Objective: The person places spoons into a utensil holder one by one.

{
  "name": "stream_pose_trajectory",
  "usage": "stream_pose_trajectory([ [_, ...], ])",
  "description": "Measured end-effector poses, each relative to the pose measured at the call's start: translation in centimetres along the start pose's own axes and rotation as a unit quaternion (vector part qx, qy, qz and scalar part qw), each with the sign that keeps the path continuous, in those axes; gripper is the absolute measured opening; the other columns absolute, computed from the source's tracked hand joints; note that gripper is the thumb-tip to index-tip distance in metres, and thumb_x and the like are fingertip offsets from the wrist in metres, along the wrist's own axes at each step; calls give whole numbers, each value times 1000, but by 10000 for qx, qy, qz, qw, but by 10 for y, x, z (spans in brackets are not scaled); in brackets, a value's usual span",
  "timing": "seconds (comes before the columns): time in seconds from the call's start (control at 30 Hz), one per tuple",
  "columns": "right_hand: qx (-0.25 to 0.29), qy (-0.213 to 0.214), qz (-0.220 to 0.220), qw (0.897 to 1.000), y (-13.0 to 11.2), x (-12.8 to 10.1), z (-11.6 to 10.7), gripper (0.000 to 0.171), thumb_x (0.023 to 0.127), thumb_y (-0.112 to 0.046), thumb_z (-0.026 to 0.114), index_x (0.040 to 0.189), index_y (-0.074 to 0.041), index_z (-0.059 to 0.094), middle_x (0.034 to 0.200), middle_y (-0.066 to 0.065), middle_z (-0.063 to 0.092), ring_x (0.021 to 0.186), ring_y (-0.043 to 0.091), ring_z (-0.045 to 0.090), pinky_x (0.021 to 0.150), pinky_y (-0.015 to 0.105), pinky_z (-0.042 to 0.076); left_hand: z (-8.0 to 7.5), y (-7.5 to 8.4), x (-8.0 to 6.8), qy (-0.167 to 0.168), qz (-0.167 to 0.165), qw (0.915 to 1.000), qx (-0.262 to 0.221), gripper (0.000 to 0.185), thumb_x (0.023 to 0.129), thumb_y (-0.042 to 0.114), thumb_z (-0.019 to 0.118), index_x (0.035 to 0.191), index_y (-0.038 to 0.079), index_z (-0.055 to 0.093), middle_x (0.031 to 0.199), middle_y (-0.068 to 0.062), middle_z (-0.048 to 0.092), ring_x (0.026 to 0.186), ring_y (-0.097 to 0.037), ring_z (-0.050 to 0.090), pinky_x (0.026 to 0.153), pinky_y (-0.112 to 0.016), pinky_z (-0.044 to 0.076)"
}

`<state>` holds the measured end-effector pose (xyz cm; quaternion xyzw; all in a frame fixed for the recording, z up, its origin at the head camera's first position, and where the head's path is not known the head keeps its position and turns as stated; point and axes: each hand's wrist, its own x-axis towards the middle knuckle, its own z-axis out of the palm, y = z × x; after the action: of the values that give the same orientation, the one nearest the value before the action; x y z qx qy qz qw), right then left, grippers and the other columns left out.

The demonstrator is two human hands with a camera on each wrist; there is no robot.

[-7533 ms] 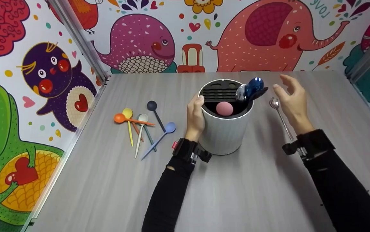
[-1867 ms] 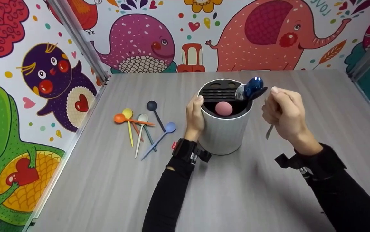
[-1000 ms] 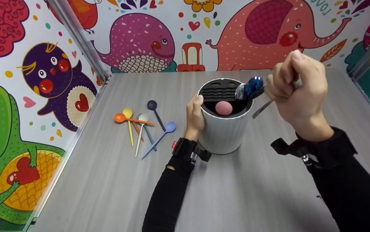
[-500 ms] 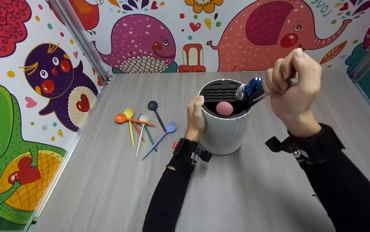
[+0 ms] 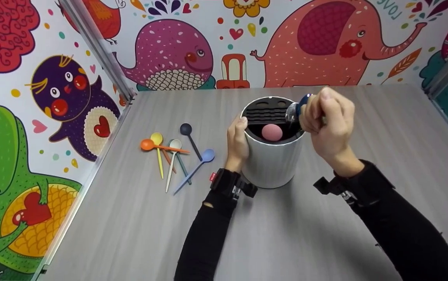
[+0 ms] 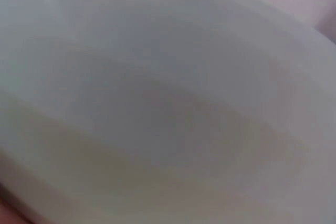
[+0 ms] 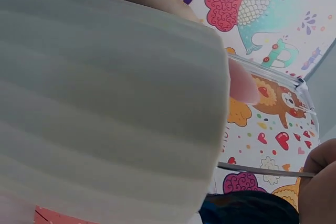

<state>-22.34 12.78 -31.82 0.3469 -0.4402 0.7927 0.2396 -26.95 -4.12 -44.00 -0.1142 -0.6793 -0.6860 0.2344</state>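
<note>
A white, ribbed cylindrical utensil holder (image 5: 271, 168) with a black slotted insert stands upright on the table. My left hand (image 5: 238, 143) grips its left side, the thumb up by the rim. My right hand (image 5: 330, 121), fingers curled, is at the right rim and holds a metal spoon. In the right wrist view the spoon's thin handle (image 7: 265, 171) runs from the fingers to the holder's mouth; its bowl is hidden in the hand. A pink rounded piece (image 5: 272, 132) shows in the opening. Silver (image 5: 291, 113) and dark blue shiny utensils (image 5: 305, 100) lean out at the right, partly covered by my right hand.
Left of the holder, several coloured spoons lie in a loose overlapping cluster, among them an orange spoon (image 5: 147, 144), a white spoon (image 5: 175, 144), a light blue spoon (image 5: 208, 155) and a dark spoon (image 5: 186, 129). Printed cartoon walls (image 5: 177, 54) border the table behind and at the left.
My right hand has taken the metal spoon from the table right of the holder, lifted it, then moved left and down to the rim. The left hand keeps its place on the holder.
</note>
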Motion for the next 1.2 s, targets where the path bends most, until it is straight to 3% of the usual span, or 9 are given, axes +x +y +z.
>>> stream_pose_trajectory([
  [0.17, 14, 13, 214, 9998, 5, -5, -3, 42, 100, -6, 37, 60, 4, 29, 49, 4, 25, 38, 13, 20, 36, 25, 17, 0, 0, 0, -21, -1, 10000, -35, 54, 97, 30, 32, 117, -7, 66, 112, -16, 67, 104, -18, 60, 97, -32, 46],
  [0.43, 213, 183, 970, 9949, 11, -11, -16, 42, 103, -9, 40, 63, 2, 34, 48, 3, 30, 37, 14, 19, 33, 27, 15, 0, 0, -1, 27, -50, 9999, 115, 55, 96, 31, 32, 114, -7, 67, 111, -15, 67, 103, -16, 60, 96, -30, 46],
  [0.67, 161, 311, 1255, 9915, 14, -12, -20, 37, 103, -10, 45, 68, 3, 41, 51, 4, 33, 39, 15, 21, 35, 28, 17, 0, 0, -1, -10, 0, 10000, 25, 56, 96, 31, 32, 118, -7, 66, 114, -17, 68, 106, -19, 61, 98, -33, 46],
  [0.97, -915, 427, 1701, 9802, 21, -20, -19, 36, 105, -15, 51, 76, 6, 45, 53, 7, 37, 40, 17, 33, 37, 29, 36, 1, 0, -2, 14, 64, 9999, 144, 54, 96, 30, 32, 116, -6, 67, 112, -15, 68, 104, -17, 61, 97, -31, 46],
  [1.1, -1592, 282, 1433, 9764, 24, -23, -18, 38, 104, -14, 53, 77, 12, 47, 53, 15, 41, 41, 21, 43, 42, 29, 45, 0, 1, -2, 48, 32, 9998, 209, 55, 96, 32, 32, 115, -5, 67, 111, -14, 68, 103, -17, 61, 95, -32, 47],
  [1.2, -2514, 64, 970, 9630, 29, -30, -19, 34, 103, -12, 55, 79, 11, 52, 57, 15, 49, 47, 18, 51, 48, 26, 48, 0, 1, -1, 49, 39, 9997, 223, 55, 96, 32, 32, 115, -5, 67, 111, -14, 68, 103, -17, 61, 95, -32, 47],
])
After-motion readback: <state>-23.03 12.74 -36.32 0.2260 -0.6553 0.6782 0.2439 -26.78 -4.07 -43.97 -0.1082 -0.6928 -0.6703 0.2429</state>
